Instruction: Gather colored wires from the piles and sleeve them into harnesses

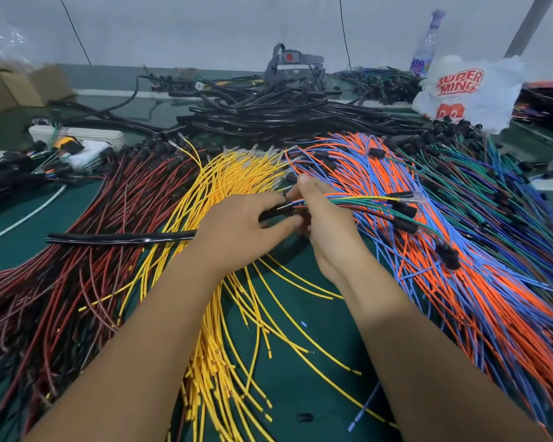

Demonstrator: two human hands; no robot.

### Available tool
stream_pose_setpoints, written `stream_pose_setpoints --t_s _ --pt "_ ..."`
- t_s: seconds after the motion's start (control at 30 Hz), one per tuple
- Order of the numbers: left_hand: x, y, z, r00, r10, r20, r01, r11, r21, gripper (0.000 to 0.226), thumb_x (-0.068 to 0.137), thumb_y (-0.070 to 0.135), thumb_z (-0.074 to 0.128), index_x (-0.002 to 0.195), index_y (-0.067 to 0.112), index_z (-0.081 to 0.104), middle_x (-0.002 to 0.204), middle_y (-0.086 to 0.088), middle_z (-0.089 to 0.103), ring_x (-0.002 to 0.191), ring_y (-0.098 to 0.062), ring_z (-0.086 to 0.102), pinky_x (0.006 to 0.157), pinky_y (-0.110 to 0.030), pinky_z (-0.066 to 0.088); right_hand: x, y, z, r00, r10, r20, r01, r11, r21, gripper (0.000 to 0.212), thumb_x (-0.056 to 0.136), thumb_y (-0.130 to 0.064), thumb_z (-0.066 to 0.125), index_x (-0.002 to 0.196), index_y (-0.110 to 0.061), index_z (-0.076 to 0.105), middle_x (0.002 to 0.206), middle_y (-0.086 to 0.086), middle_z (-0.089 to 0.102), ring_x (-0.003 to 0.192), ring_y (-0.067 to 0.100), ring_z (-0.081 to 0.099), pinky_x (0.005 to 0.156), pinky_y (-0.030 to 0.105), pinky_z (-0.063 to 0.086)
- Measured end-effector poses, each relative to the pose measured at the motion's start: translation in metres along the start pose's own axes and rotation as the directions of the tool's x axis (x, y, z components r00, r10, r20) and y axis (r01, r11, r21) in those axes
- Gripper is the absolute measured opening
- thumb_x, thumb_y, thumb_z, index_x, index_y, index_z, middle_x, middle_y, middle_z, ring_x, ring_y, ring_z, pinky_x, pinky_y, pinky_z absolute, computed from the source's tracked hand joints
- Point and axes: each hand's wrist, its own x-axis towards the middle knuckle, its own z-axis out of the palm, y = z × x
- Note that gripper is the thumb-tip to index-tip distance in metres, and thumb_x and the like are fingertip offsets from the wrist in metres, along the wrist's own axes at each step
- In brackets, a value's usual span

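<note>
My left hand (237,223) grips black sleeve (122,239) at its mouth; right hand (324,218) pinches mixed wire bundle (358,204), feeding it in, over yellow wire pile (233,173).

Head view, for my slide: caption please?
Left hand holds black sleeve; right hand feeds wire bundle.

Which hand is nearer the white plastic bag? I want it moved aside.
Right. The right hand, pinching the wire bundle, sits below-left of the white plastic bag; the left hand, gripping the black sleeve, is farther left.
</note>
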Motion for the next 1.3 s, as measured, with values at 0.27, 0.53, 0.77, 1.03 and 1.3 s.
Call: stream_pose_setpoints --t_s 0.27,0.53,0.77,1.03,1.3 --pt "0.0 0.007 0.0 0.999 0.028 0.045 -0.023 0.993 -0.112 0.02 0.089 0.044 0.06 0.101 0.031 0.068 0.076 0.008 0.066 0.065 -0.006 0.056 0.063 -0.04 0.049 -0.001 0.001 0.002 0.997 0.052 0.055 -0.05 0.998 -0.042 0.031 0.084 -0.055 0.044 0.071 -0.04 0.067 0.08 -0.011 0.066 0.092 0.023 0.06 0.085 0.04 0.047" --pt "0.0 0.009 0.001 0.997 0.054 -0.056 -0.051 0.997 0.064 0.03 0.095 0.047 0.041 0.125 0.048 0.049 0.06 0.019 0.047 0.054 -0.006 0.042 0.049 -0.027 0.029 0.002 0.002 0.002 0.99 0.126 0.066 -0.134 0.982 0.132 0.016 0.089 -0.041 0.063 0.085 -0.027 0.071 0.096 -0.004 0.066 0.099 0.015 0.059 0.099 0.038 0.042" --pt "0.003 -0.01 -0.009 0.99 0.071 -0.122 -0.04 0.971 0.238 0.021 0.097 0.047 0.039 0.099 0.033 0.053 0.067 0.009 0.051 0.061 -0.01 0.044 0.047 -0.026 0.024 0.005 -0.009 -0.006 0.995 0.1 -0.005 -0.089 0.901 0.425 0.021 0.089 -0.037 0.058 0.082 -0.018 0.064 0.07 -0.001 0.06 0.055 0.011 0.046 0.054 0.022 0.039" --pt "0.002 -0.009 -0.007 0.987 0.125 -0.096 -0.097 0.962 0.255 0.022 0.095 0.044 0.047 0.098 0.027 0.061 0.07 0.012 0.049 0.066 -0.011 0.043 0.05 -0.025 0.031 0.005 -0.002 -0.006 0.996 0.015 -0.082 0.012 0.95 0.311 0.036 0.1 -0.03 0.05 0.074 -0.008 0.062 0.065 0.004 0.066 0.054 0.015 0.058 0.056 0.024 0.05" --pt "0.001 -0.001 -0.008 0.984 0.167 -0.067 -0.136 0.935 0.326 0.036 0.094 0.048 0.039 0.109 0.023 0.061 0.073 0.009 0.056 0.069 -0.017 0.055 0.048 -0.025 0.025 -0.002 0.003 0.005 0.999 -0.037 0.025 0.032 0.984 0.173 0.042 0.076 -0.058 0.05 0.067 -0.024 0.072 0.079 -0.003 0.067 0.08 0.017 0.057 0.081 0.035 0.046"
